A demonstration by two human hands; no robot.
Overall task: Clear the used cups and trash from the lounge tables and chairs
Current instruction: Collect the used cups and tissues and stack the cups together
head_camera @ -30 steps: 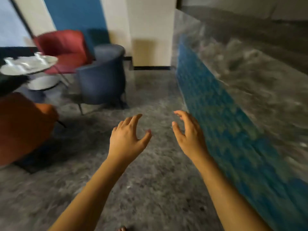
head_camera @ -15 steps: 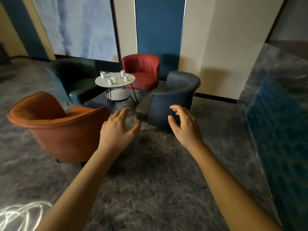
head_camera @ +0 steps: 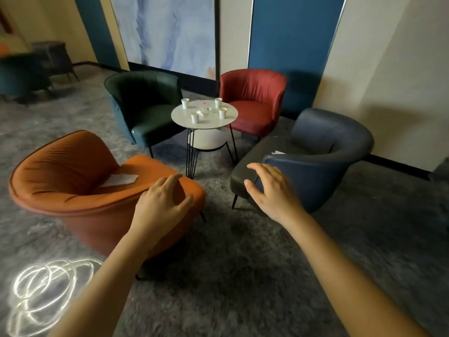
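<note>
A round white side table (head_camera: 179,117) stands among the chairs and carries several white paper cups (head_camera: 194,117) and small scraps of trash (head_camera: 203,110). A white paper napkin (head_camera: 120,179) lies on the seat of the orange chair (head_camera: 60,181). Another white paper (head_camera: 277,152) lies on the seat of the grey-blue chair (head_camera: 328,152). My left hand (head_camera: 160,207) hovers empty in front of the orange chair, fingers relaxed. My right hand (head_camera: 272,190) hovers empty before the grey-blue chair, fingers spread.
A dark green chair (head_camera: 143,105) and a red chair (head_camera: 252,98) stand behind the table. A lower white shelf (head_camera: 209,142) sits under the tabletop. Grey carpet covers the floor, with a bright light pattern (head_camera: 43,295) at lower left. More seating (head_camera: 21,74) stands far left.
My view has swung left from a blue wall and moved closer to the chair group. Both hands stay raised and empty in front of me.
</note>
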